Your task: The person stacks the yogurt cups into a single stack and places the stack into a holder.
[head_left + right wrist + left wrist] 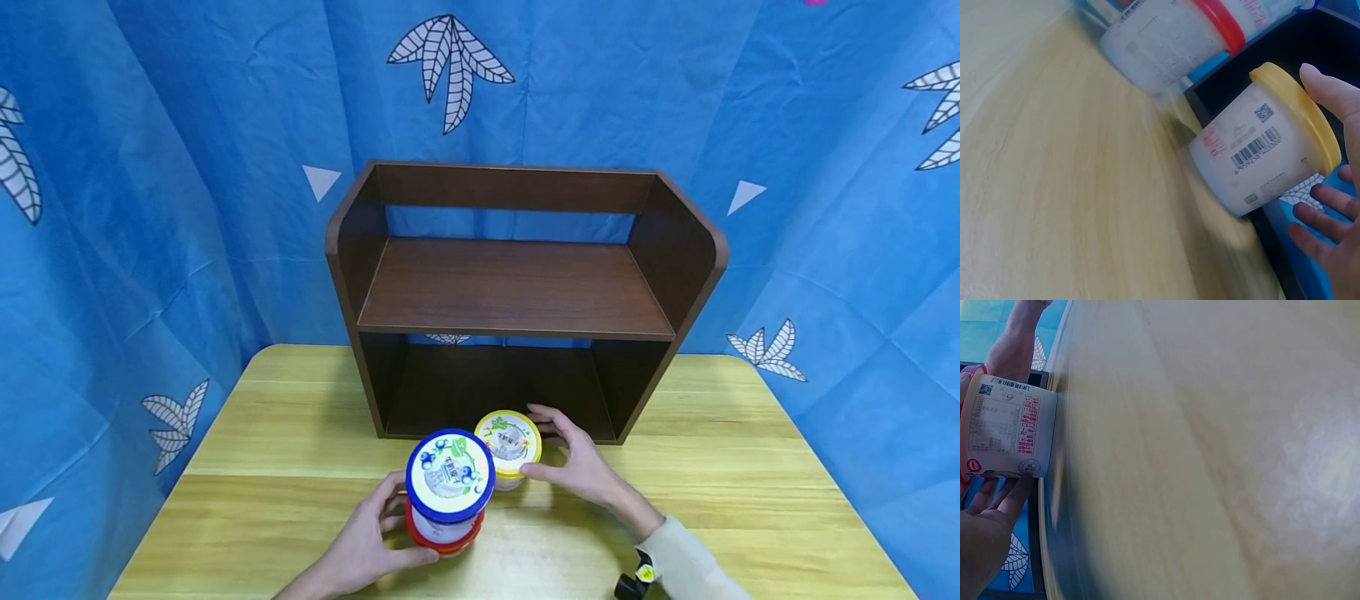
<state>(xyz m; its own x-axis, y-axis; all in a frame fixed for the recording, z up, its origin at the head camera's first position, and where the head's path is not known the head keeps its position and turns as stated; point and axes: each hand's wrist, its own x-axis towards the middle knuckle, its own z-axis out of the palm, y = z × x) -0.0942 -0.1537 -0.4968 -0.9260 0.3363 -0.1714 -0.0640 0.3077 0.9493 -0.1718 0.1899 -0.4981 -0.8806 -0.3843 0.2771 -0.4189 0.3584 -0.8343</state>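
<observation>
A tub with a blue lid [450, 475] stands stacked on a tub with a red lid [446, 533]. My left hand [367, 542] holds the lower one from the left, its thumb at the front. In the left wrist view, fingertips of my left hand [991, 525] meet the white wall of the red-lidded tub [1007, 428]. Just behind and to the right is a yellow-lidded tub [508, 442], upright on the table. My right hand [566, 458] spreads around its right side. In the right wrist view, the thumb lies beside the yellow lid [1300, 109] and the fingers are apart from the tub.
Behind the tubs stands a dark brown two-tier shelf [517, 287] with an open front. It sits on a light wooden table [285, 492]. A blue curtain [187, 167] with leaf prints hangs behind and at both sides.
</observation>
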